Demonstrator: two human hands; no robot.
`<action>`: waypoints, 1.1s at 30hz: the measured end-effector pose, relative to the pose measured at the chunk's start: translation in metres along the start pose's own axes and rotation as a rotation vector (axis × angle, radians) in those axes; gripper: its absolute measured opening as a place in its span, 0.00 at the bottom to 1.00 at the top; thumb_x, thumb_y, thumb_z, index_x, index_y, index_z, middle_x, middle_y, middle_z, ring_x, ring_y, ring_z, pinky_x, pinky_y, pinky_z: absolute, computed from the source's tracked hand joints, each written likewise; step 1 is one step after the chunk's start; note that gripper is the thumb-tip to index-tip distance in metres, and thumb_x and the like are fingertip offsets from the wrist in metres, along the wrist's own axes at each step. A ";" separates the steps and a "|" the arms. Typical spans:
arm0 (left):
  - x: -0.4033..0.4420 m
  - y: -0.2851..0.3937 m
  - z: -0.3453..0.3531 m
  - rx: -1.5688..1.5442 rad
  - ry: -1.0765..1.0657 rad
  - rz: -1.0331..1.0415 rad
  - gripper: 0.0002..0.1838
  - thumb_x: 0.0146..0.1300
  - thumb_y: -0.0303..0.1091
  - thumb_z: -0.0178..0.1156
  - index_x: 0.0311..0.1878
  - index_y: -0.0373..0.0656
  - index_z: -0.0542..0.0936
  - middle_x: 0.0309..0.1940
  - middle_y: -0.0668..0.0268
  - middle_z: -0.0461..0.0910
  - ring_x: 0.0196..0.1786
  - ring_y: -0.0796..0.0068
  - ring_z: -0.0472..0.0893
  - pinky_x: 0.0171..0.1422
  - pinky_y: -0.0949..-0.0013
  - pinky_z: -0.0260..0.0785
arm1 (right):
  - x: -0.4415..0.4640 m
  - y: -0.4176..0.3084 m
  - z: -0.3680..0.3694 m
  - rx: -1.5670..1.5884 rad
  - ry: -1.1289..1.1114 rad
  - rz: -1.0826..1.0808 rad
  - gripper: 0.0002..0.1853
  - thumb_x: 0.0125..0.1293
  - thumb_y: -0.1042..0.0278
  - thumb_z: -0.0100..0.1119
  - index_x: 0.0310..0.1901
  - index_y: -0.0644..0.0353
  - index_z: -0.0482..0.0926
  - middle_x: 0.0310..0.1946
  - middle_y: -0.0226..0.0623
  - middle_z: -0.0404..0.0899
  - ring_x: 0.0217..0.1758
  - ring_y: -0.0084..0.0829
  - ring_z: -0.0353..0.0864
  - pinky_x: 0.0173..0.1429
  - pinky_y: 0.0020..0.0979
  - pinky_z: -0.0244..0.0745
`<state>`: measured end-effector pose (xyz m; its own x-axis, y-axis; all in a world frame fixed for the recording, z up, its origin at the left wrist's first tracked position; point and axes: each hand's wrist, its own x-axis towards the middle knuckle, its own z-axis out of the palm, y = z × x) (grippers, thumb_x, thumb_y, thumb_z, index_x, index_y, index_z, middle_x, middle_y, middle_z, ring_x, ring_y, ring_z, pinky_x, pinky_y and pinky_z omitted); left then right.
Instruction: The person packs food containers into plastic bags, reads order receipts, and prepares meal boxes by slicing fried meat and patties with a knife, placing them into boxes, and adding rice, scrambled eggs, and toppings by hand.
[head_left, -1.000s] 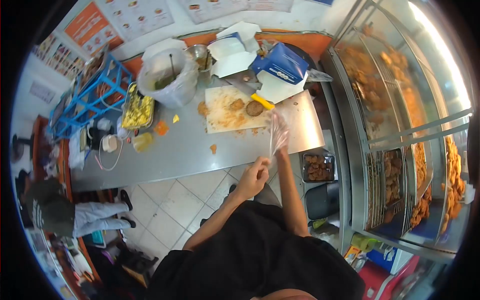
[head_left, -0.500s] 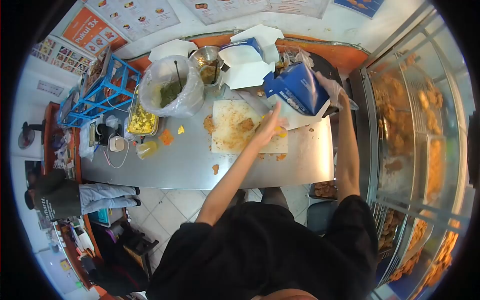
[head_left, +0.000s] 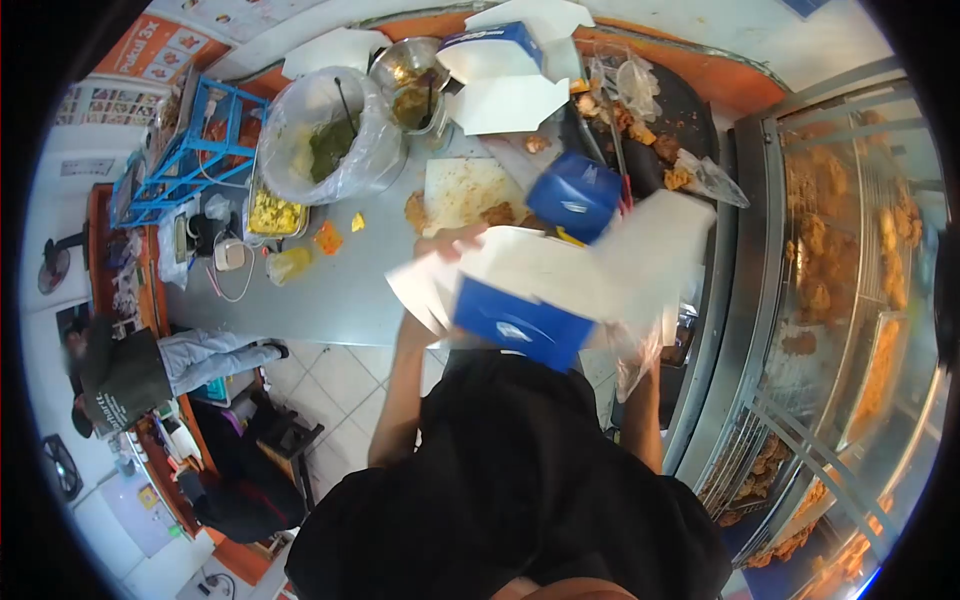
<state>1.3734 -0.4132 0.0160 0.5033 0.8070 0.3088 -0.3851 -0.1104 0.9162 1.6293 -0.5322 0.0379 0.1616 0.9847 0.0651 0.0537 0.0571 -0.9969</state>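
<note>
Open blue-and-white food box [head_left: 525, 322] held over the bench's [head_left: 290, 312] front edge. Left hand [head_left: 455, 243] grips its left side. Right hand [head_left: 642, 350], plastic-gloved, at its right side; motion blur, cannot tell how firmly it closes. Beyond: crumb-strewn cutting board [head_left: 462, 182], mid-bench. Farther, bag-lined tub [head_left: 378, 165] left of the board; second open box [head_left: 515, 105] near back edge; black round tray [head_left: 692, 118] toward back right corner.

Near the left edge of my counter [head_left: 330, 312] I see a white adapter [head_left: 229, 254] with a looped cable [head_left: 213, 280], and at the back left corner a blue rack [head_left: 200, 152]. Past the left edge are a person [head_left: 125, 380] in a dark top and a fan [head_left: 55, 270]; past the right edge stands a glass cabinet [head_left: 780, 220] of fried pieces [head_left: 815, 262]
</note>
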 end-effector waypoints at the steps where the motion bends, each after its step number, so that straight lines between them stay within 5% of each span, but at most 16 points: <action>1: -0.003 0.026 -0.005 0.176 -0.028 0.066 0.27 0.51 0.40 0.74 0.49 0.50 0.70 0.52 0.56 0.72 0.60 0.55 0.71 0.72 0.42 0.58 | -0.007 0.014 0.014 0.049 0.107 0.090 0.14 0.59 0.71 0.63 0.46 0.60 0.77 0.43 0.41 0.78 0.44 0.35 0.79 0.50 0.34 0.75; 3: -0.012 0.068 -0.012 0.567 -0.092 0.160 0.27 0.38 0.38 0.81 0.40 0.50 0.74 0.42 0.62 0.72 0.53 0.61 0.73 0.73 0.38 0.54 | -0.009 0.046 0.039 0.157 0.340 0.273 0.13 0.63 0.66 0.59 0.47 0.61 0.77 0.42 0.42 0.78 0.41 0.35 0.79 0.47 0.34 0.76; 8: -0.020 0.089 -0.038 1.182 -0.157 0.359 0.17 0.36 0.32 0.75 0.32 0.52 0.80 0.35 0.73 0.71 0.48 0.67 0.70 0.71 0.40 0.54 | 0.006 0.055 0.093 0.445 0.787 0.555 0.18 0.75 0.54 0.47 0.49 0.63 0.76 0.41 0.47 0.78 0.34 0.35 0.80 0.40 0.33 0.77; 10: -0.022 0.082 -0.055 1.270 -0.105 0.379 0.16 0.37 0.30 0.72 0.32 0.56 0.81 0.34 0.79 0.71 0.45 0.70 0.67 0.61 0.50 0.53 | 0.001 0.013 0.120 0.576 0.854 0.583 0.21 0.73 0.49 0.52 0.55 0.59 0.70 0.49 0.40 0.73 0.36 0.33 0.77 0.41 0.33 0.76; 12: -0.028 0.076 -0.068 1.385 -0.109 0.374 0.15 0.36 0.31 0.72 0.32 0.57 0.82 0.33 0.80 0.72 0.44 0.69 0.66 0.56 0.54 0.52 | -0.005 -0.022 0.147 0.643 0.599 0.475 0.30 0.71 0.47 0.55 0.65 0.60 0.63 0.51 0.44 0.74 0.41 0.35 0.78 0.39 0.32 0.78; 13: -0.027 0.076 -0.070 1.332 -0.107 0.409 0.13 0.48 0.29 0.64 0.36 0.61 0.82 0.36 0.83 0.71 0.42 0.73 0.64 0.52 0.58 0.47 | -0.008 -0.035 0.162 0.673 0.480 0.422 0.35 0.71 0.45 0.56 0.69 0.60 0.59 0.52 0.46 0.74 0.43 0.35 0.79 0.38 0.31 0.78; 16: -0.047 0.064 -0.067 1.282 -0.168 0.397 0.16 0.47 0.29 0.65 0.40 0.61 0.84 0.37 0.82 0.72 0.44 0.74 0.67 0.53 0.57 0.48 | 0.003 -0.059 0.211 0.489 0.480 0.360 0.38 0.70 0.54 0.59 0.73 0.60 0.53 0.59 0.47 0.69 0.54 0.35 0.75 0.47 0.32 0.79; 17: -0.052 0.060 -0.067 1.266 -0.204 0.396 0.16 0.48 0.29 0.65 0.41 0.60 0.85 0.38 0.81 0.73 0.46 0.73 0.68 0.54 0.57 0.50 | 0.006 -0.054 0.222 0.128 0.521 0.280 0.35 0.70 0.63 0.58 0.73 0.61 0.54 0.62 0.46 0.68 0.60 0.35 0.72 0.54 0.30 0.78; 19: -0.064 0.059 -0.072 1.275 -0.246 0.368 0.16 0.50 0.30 0.67 0.44 0.58 0.85 0.39 0.77 0.74 0.49 0.70 0.71 0.57 0.56 0.54 | 0.013 -0.009 0.230 0.258 0.600 0.147 0.34 0.69 0.66 0.58 0.73 0.61 0.55 0.62 0.45 0.68 0.60 0.36 0.72 0.57 0.31 0.76; 22: -0.063 0.110 -0.071 0.615 -0.082 0.084 0.13 0.55 0.34 0.67 0.46 0.50 0.85 0.46 0.69 0.76 0.56 0.64 0.73 0.62 0.56 0.60 | -0.014 0.090 0.208 -0.027 0.625 0.077 0.34 0.66 0.70 0.59 0.72 0.62 0.58 0.61 0.42 0.71 0.59 0.35 0.73 0.60 0.34 0.75; 23: -0.069 0.124 -0.088 0.791 -0.043 0.253 0.24 0.60 0.41 0.67 0.59 0.45 0.78 0.53 0.60 0.76 0.59 0.62 0.73 0.66 0.61 0.63 | -0.019 0.092 0.207 0.013 0.650 0.054 0.33 0.65 0.71 0.59 0.71 0.62 0.61 0.60 0.41 0.73 0.60 0.36 0.74 0.60 0.35 0.75; 26: -0.092 0.126 -0.118 0.701 0.591 0.020 0.38 0.63 0.46 0.66 0.72 0.45 0.62 0.58 0.58 0.73 0.60 0.65 0.72 0.67 0.64 0.62 | -0.007 0.037 0.219 0.233 0.530 -0.157 0.26 0.68 0.72 0.54 0.67 0.65 0.68 0.64 0.45 0.72 0.66 0.41 0.72 0.69 0.41 0.68; 28: -0.115 0.095 -0.148 0.144 0.516 -0.380 0.43 0.68 0.51 0.61 0.75 0.43 0.50 0.60 0.59 0.70 0.60 0.71 0.70 0.66 0.65 0.62 | -0.004 -0.021 0.232 -0.308 0.305 -0.042 0.24 0.70 0.72 0.52 0.67 0.67 0.68 0.66 0.47 0.70 0.68 0.43 0.69 0.72 0.43 0.63; 29: -0.120 0.099 -0.152 -0.170 0.462 -0.512 0.38 0.71 0.54 0.57 0.72 0.38 0.57 0.60 0.62 0.70 0.60 0.74 0.69 0.66 0.68 0.61 | 0.000 -0.025 0.242 -0.254 0.205 -0.153 0.24 0.71 0.71 0.51 0.67 0.68 0.67 0.66 0.49 0.69 0.70 0.45 0.68 0.73 0.42 0.60; 32: -0.128 0.071 -0.155 0.122 0.739 -0.480 0.37 0.71 0.54 0.56 0.71 0.36 0.59 0.58 0.63 0.71 0.59 0.76 0.70 0.65 0.70 0.62 | 0.014 -0.048 0.259 -0.318 0.014 -0.213 0.25 0.71 0.68 0.52 0.67 0.70 0.67 0.66 0.54 0.68 0.70 0.46 0.68 0.74 0.41 0.57; 33: -0.122 0.079 -0.156 0.005 0.729 -0.609 0.38 0.71 0.55 0.55 0.70 0.32 0.62 0.59 0.60 0.71 0.60 0.73 0.71 0.67 0.69 0.62 | 0.019 -0.051 0.276 -0.134 0.152 -0.257 0.25 0.71 0.67 0.52 0.66 0.69 0.68 0.65 0.54 0.69 0.69 0.44 0.70 0.72 0.40 0.61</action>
<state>1.1605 -0.4301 0.0113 0.0087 0.8896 -0.4567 -0.2116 0.4480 0.8686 1.3580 -0.4711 0.0782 0.2708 0.9046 0.3294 0.2389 0.2683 -0.9332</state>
